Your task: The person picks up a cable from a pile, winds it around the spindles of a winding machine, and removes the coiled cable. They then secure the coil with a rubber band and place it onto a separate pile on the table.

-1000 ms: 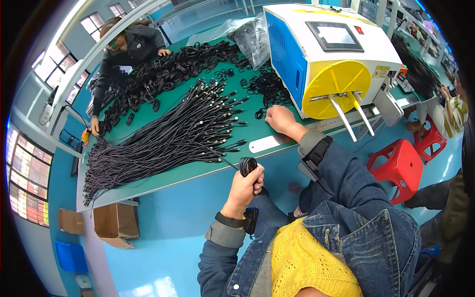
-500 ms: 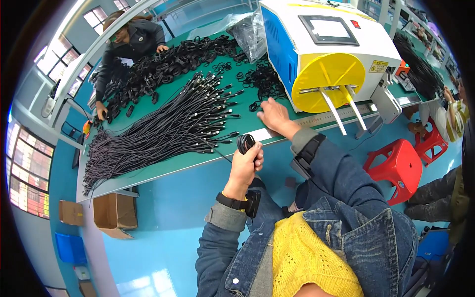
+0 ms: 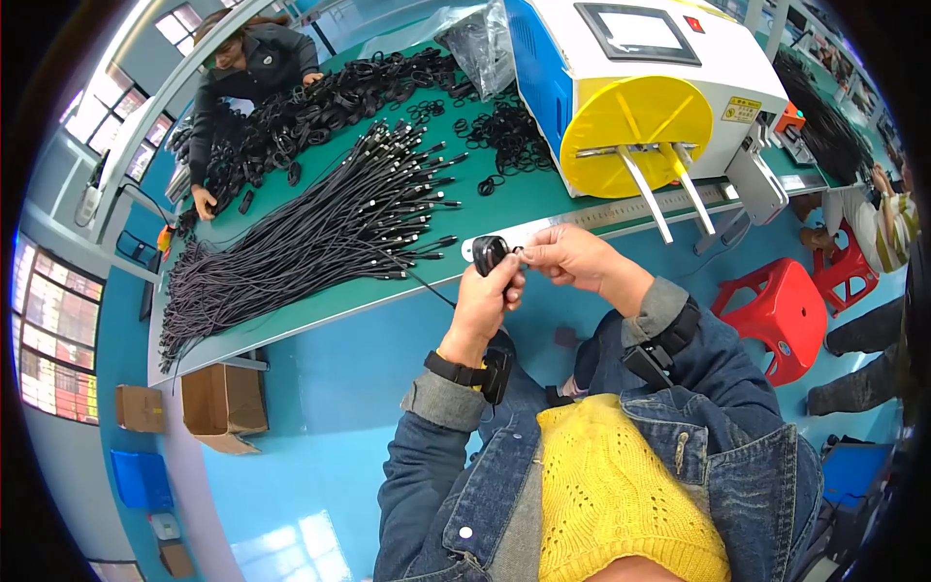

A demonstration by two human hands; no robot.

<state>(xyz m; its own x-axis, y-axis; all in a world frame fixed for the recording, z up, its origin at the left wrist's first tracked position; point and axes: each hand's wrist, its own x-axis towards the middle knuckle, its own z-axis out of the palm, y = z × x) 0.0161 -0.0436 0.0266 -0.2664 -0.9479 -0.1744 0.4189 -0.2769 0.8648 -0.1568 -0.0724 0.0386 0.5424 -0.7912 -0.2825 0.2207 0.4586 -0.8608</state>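
My left hand is closed round a coiled black cable, which stands up out of the fist. Right beside it, my right hand pinches a small black band, mostly hidden by the fingertips, against the coil's right side. Both hands are just off the front edge of the green table. Behind them lies a pile of small black loops. To their left spreads a large bundle of straight black cables, their connector ends toward my hands.
A white and blue machine with a yellow disc and two metal prongs stands right of my hands. A steel ruler runs along the table edge. Across the table, a person reaches into heaped coiled cables. Red stools are at the right.
My right hand has left the table by the small loops and come to the coil in my left hand, its fingers now pinched. The far person's hand has shifted slightly.
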